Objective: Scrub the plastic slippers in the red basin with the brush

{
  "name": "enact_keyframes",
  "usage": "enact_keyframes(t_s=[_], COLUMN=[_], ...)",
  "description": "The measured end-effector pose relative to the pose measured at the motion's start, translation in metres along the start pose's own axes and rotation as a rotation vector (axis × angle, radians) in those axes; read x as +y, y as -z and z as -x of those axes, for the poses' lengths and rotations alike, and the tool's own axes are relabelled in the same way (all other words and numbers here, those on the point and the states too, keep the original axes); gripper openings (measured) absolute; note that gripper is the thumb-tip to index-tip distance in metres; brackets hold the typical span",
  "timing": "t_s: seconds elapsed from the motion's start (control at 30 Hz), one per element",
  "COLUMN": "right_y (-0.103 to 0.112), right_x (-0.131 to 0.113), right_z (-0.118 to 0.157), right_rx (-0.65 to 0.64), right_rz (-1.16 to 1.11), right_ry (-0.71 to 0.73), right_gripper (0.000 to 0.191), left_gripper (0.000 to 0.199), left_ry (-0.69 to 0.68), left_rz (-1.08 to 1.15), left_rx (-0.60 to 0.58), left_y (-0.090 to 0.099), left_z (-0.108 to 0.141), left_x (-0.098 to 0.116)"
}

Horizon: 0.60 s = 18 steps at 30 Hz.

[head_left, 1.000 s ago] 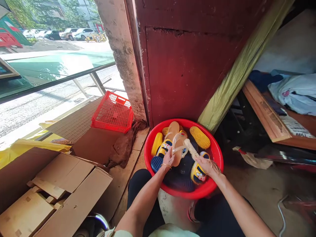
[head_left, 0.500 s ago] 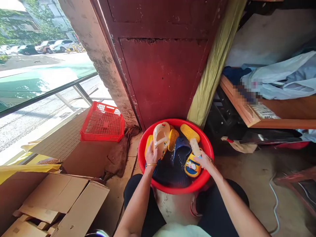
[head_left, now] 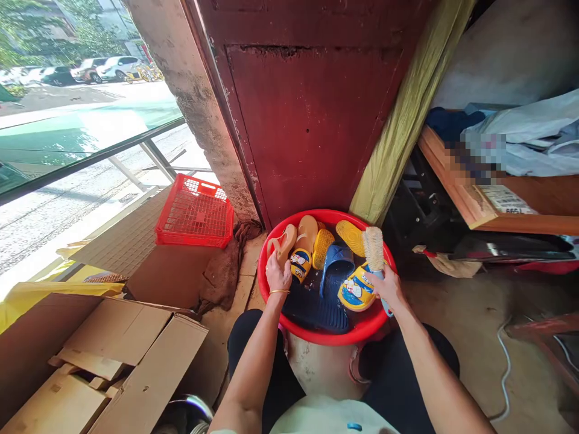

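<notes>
My left hand [head_left: 278, 276] is closed around a beige flip-flop [head_left: 286, 240] at the left side of a red basin [head_left: 325, 339]. My right hand [head_left: 388, 289] grips a scrub brush [head_left: 374, 248] by its blue handle, bristle head raised over the basin's right side. Just below the brush lies a yellow slipper [head_left: 355, 290] with a blue cartoon strap. Another beige flip-flop [head_left: 308, 231], a second cartoon slipper [head_left: 300, 265], yellow soles [head_left: 350, 237] and a blue slipper [head_left: 339, 259] lie in the basin. A dark ribbed slipper [head_left: 328, 316] sits in the dark water.
A red plastic crate [head_left: 194, 217] rests on cardboard at the left. Nearer stands an open cardboard box [head_left: 122, 337] with wood pieces. Behind the basin is a dark red door [head_left: 312, 132], beside a yellowish curtain [head_left: 398, 120]. A wooden shelf [head_left: 488, 211] stands right; a cable [head_left: 506, 367] lies on the floor.
My left hand has moved to the basin's left edge, and a beige flip-flop shows lying beside it. The brush has risen and turned more upright. The view has shifted slightly.
</notes>
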State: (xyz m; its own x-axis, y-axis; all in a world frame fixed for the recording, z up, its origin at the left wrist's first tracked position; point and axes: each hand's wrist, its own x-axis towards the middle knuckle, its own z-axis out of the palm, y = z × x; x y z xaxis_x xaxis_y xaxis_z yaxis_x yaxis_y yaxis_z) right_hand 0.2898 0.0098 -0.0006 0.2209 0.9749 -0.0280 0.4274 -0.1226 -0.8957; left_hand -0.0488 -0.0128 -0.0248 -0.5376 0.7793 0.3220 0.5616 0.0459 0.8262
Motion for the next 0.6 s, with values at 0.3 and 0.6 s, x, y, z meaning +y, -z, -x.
enact_keyframes(t_s=[0.3,0.6], right_y=[-0.078,-0.069], right_x=[-0.06,-0.046], right_z=[0.014,0.034], right_rx=[-0.031,-0.071], right_rz=[-0.54,0.366], right_ry=[-0.194,0.398], right_gripper=[0.049,0.057], left_gripper=[0.097,0.08], left_ry=[-0.007,0.615], left_rz=[0.622,0.961], left_rx=[-0.523,-0.463], left_y=[-0.045,-0.062], left_z=[0.055,0.029], left_x=[0.024,0.018])
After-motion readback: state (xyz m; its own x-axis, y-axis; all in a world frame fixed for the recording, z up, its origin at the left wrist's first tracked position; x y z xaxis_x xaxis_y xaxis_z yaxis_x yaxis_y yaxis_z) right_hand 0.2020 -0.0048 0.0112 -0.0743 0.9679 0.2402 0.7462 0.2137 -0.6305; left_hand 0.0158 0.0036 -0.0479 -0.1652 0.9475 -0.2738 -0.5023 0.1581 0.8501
